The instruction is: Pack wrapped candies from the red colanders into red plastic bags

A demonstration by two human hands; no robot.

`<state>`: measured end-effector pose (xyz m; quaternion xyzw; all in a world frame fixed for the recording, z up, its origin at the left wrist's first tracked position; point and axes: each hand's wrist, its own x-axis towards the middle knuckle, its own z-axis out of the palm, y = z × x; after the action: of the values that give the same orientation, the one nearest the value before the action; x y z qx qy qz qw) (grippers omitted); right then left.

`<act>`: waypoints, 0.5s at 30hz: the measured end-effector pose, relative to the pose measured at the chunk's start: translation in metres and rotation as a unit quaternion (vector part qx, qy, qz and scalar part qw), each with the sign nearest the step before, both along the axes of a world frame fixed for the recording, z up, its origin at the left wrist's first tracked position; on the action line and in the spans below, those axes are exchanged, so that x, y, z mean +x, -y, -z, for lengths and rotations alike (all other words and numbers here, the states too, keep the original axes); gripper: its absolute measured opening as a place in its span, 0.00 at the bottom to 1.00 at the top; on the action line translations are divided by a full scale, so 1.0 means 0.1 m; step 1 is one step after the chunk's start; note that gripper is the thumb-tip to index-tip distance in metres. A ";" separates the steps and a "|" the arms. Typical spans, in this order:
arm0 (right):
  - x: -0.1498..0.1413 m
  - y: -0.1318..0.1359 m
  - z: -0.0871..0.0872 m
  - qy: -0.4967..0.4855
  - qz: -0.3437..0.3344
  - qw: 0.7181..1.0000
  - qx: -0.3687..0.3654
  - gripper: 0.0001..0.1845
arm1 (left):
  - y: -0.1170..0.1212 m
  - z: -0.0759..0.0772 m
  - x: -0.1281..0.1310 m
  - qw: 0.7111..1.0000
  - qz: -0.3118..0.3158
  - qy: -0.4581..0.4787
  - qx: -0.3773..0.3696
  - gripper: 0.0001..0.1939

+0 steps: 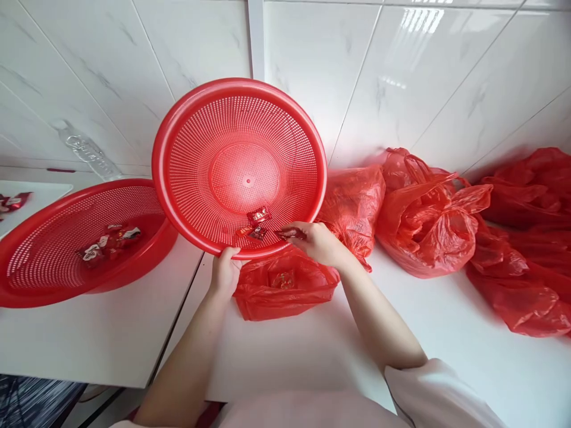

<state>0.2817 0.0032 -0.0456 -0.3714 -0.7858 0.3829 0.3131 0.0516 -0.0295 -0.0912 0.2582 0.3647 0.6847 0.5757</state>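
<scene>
A red plastic colander basket (247,128) is tilted up toward me, its lower rim gripped by my left hand (226,274), thumb over the edge. Several small wrapped candies (259,215) lie at the bottom inside it. Just inside the lower right rim, my right hand (319,242) pinches a dark red wrapped candy (292,233). Beneath the basket, an open red plastic bag (285,300) stands on the table, with a wrapped item (283,279) showing inside.
At left, a second red colander basket (40,261) leans with several wrapped candies (109,244) in it. Behind it lies a clear plastic bottle (87,151). Several red plastic bags (428,226) line the right side of the white table (276,356), against the tiled wall (312,47).
</scene>
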 end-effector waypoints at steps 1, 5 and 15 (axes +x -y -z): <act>0.03 0.00 -0.02 -0.025 0.006 0.999 -0.044 0.17 | 0.00 -0.01 -0.01 1.000 0.000 0.000 0.000 0.18; 0.14 -0.01 -0.11 -0.066 -0.012 0.986 -0.151 0.18 | -0.01 -0.04 -0.02 1.000 -0.005 -0.004 -0.002 0.16; 0.02 0.06 -0.12 0.044 0.001 0.997 0.056 0.17 | 0.01 0.00 0.02 1.000 0.011 -0.026 0.000 0.21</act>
<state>0.2834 -0.0030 -0.0332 -0.3710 -0.8186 0.3208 0.2989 0.0537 -0.0308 -0.0917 0.2803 0.3768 0.6710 0.5737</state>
